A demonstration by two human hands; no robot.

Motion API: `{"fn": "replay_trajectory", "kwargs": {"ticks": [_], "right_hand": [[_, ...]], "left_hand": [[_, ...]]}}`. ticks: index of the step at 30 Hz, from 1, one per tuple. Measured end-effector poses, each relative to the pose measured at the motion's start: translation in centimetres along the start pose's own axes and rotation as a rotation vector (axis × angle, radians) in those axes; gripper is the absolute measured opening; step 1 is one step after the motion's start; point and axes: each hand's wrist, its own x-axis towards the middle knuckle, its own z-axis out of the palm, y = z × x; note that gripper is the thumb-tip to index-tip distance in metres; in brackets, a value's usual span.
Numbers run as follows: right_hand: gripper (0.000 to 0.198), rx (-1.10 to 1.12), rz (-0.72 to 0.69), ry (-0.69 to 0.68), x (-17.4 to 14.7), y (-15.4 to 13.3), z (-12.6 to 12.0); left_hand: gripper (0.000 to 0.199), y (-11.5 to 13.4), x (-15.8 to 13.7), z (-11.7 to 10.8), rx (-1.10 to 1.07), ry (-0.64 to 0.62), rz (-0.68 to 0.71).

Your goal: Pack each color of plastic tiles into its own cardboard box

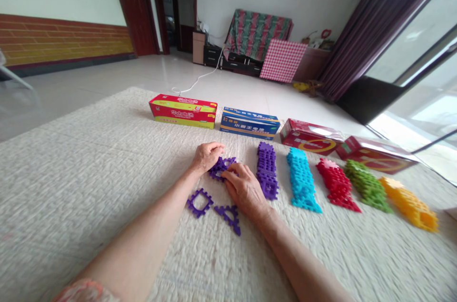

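Note:
Between my hands sits a small cluster of notched purple plastic building pieces (218,169). My left hand (207,157) is closed at its upper left edge, fingertips partly hidden. On the cluster's right side, my right hand (246,191) grips with thumb and fingers together. Closer to me, a square purple frame piece (200,202) and a triangular purple piece (229,219) lie flat on the woven mat. A long row of stacked purple pieces (267,169) stands just right of my right hand.
Farther right lie rows of cyan pieces (303,180), red pieces (337,185), green pieces (367,185) and yellow pieces (410,204). Behind them stand a red-and-yellow box (183,112), a blue box (249,124) and two dark red boxes (310,136). All rest on the cream mat (107,159).

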Motion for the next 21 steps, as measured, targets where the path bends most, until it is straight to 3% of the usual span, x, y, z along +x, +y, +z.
{"fn": "replay_trajectory", "kwargs": {"ticks": [9,13,16,21], "right_hand": [[0.023,0.22,0.016,0.155,-1.2,0.2,-0.5],[0.023,0.341,0.136,0.223,-1.6,0.1,-0.1],[0.031,0.376,0.224,0.213,-1.5,-0.2,0.4],[0.034,0.263,0.222,0.167,-1.5,-0.5,0.6]], "left_hand": [[0.022,-0.1,0.1,0.0,-0.039,-0.002,-0.032],[0.024,0.1,-0.1,-0.1,-0.041,-0.002,-0.018],[0.024,0.1,-0.2,-0.1,-0.036,-0.005,-0.012],[0.025,0.2,-0.2,-0.2,-0.028,-0.013,-0.014]]}}
